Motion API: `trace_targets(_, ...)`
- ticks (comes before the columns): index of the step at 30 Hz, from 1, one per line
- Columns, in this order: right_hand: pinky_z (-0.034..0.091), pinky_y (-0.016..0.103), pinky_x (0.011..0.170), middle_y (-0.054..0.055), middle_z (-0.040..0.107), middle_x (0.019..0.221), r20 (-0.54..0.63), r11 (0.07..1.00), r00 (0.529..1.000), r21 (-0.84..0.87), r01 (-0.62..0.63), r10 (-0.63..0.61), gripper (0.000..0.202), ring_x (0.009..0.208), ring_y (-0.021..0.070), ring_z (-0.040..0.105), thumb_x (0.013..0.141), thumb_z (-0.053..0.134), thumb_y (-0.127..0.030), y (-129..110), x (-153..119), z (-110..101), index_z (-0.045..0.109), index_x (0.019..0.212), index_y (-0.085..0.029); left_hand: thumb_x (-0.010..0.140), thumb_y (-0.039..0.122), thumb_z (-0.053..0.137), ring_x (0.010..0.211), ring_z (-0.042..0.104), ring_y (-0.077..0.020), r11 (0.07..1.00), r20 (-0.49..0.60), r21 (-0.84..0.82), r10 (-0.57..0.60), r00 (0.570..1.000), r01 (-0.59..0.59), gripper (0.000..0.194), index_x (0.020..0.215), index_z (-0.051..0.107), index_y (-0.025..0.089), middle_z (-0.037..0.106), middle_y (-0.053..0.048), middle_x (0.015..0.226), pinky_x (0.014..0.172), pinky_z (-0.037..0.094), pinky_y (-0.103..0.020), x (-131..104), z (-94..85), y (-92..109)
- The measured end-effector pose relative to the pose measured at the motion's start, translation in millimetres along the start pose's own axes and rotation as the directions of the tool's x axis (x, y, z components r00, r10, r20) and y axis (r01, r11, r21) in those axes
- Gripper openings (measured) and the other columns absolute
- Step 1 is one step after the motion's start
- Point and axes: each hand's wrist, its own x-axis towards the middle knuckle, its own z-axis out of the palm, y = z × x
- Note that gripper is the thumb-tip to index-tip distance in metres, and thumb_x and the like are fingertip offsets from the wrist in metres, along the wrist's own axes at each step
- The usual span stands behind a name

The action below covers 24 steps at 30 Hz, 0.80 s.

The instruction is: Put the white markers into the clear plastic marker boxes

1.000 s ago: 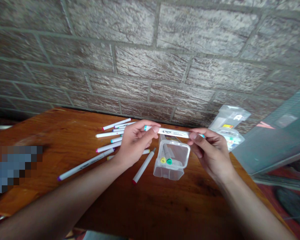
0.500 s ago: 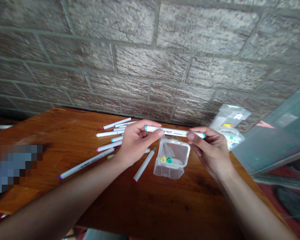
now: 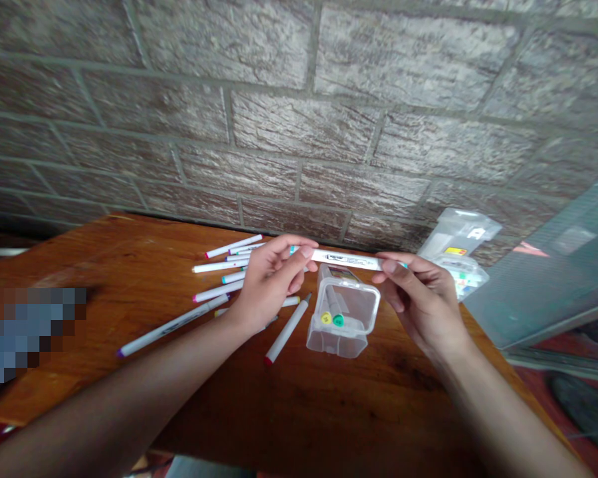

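A white marker with light blue ends (image 3: 349,259) is held level between both hands, its printed label facing the camera. My left hand (image 3: 274,282) pinches its left end between thumb and fingers. At the right end, my right hand (image 3: 421,292) grips it the same way. Below the marker lies an open clear plastic case (image 3: 337,342) holding a yellow-ended marker (image 3: 325,318) and a green-ended marker (image 3: 337,320). A red-ended marker (image 3: 288,332) rests just left of the case. Several white markers with coloured ends lie around and behind my left hand, partly hidden by it.
The wooden table (image 3: 329,411) meets a brick wall (image 3: 299,133) at the back. A second clear case (image 3: 461,249) with markers stands open at the table's right edge, beside a glass panel (image 3: 553,279). A pixelated patch covers something at the left.
The held marker has turned about its length, so more of its print shows. My left thumb has moved up and left along it, covering more of the left end.
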Motion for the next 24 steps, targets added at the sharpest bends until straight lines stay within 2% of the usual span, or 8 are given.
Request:
trace_targets(10,0.023,0.025,0.04,0.004,0.08,0.077,-0.001,1.0,1.0,0.018,-0.012,0.012,0.019,0.04,0.0057,0.04,0.083,0.085,-0.035,-3.9,0.0,1.2,0.086,0.096,-0.022,0.093,0.041,0.076,0.045,0.044,-0.0051,1.0,-0.028,-0.022,0.005,1.0,-0.006,0.025,0.102,0.079,0.018,0.075,-0.005,0.08,0.041,0.029,-0.02,0.0,0.5,2.6)
trace_targets(18,0.023,0.025,0.039,0.005,0.082,0.078,-0.001,0.999,1.0,0.037,-0.029,0.029,0.019,0.039,0.0065,0.042,0.084,0.083,-0.034,-5.2,0.8,1.2,0.085,0.097,-0.02,0.095,0.043,0.073,0.044,0.045,-0.0049,0.998,-0.024,-0.056,-0.033,0.999,0.032,0.029,0.107,0.08,0.018,0.077,-0.007,0.08,0.041,0.027,-0.02,1.2,-2.1,0.6)
trace_targets(24,0.025,0.025,0.038,0.006,0.083,0.079,-0.008,0.997,0.999,0.065,-0.047,0.047,0.021,0.037,0.0067,0.043,0.085,0.08,-0.034,-6.5,0.9,0.9,0.085,0.098,-0.018,0.092,0.044,0.075,0.043,0.045,-0.0055,0.995,-0.058,-0.096,-0.038,0.998,0.032,0.033,0.105,0.08,0.014,0.077,-0.008,0.077,0.041,0.031,-0.02,0.5,2.1,4.9)
